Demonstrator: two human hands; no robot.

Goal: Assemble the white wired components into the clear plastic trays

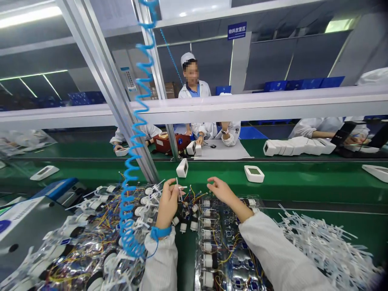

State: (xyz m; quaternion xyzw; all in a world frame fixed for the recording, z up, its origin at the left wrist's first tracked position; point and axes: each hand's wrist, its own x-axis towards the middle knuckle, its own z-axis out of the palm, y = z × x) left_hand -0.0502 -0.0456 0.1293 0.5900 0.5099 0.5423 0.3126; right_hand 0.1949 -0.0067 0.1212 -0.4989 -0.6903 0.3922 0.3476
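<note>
- The left hand (168,200) is closed on a thin white plastic strip (178,186), upright, probably pinched for control.
- The right hand (222,190) has its fingers apart, with nothing visible in it.
- White-and-black cylinders with coloured wires (194,225) lie between the forearms, seemingly for ready access.
- A loose heap of translucent white strips (327,246) sits beside the right sleeve (273,242) on the green surface (185,262), apparently within reach.

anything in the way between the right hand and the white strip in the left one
Nothing visible stands between the right hand and the white strip in the left hand: green surface shows through the gap. The coloured wires appear just below that gap in the picture.
</note>
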